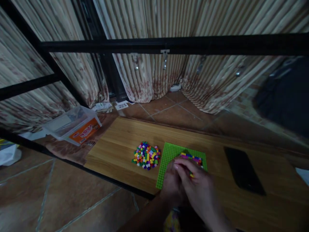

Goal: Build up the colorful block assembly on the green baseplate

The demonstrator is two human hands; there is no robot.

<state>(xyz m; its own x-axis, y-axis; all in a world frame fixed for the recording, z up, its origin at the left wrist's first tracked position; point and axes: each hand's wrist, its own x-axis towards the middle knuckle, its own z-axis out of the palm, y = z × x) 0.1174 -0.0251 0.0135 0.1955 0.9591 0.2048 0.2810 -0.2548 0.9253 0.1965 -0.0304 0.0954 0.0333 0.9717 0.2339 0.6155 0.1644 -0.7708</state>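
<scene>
A green studded baseplate [167, 154] lies on the wooden board, with rows of small coloured bricks [190, 157] along its far right part. Over its near half my two hands meet. My right hand [196, 178] has thumb and forefinger pinched together; whatever they hold is too small or hidden to make out. My left hand [171, 180] is curled just under those fingertips, its own fingers mostly covered by the right hand. A heap of loose multicoloured bricks [146, 155] lies left of the baseplate.
A black flat slab like a tablet [243, 170] rests on the wooden board [113, 145] at the right. Beyond the left end stands a clear plastic bin [72, 124] with an orange label. A black metal bar [145, 46] crosses in front of striped curtains [149, 19].
</scene>
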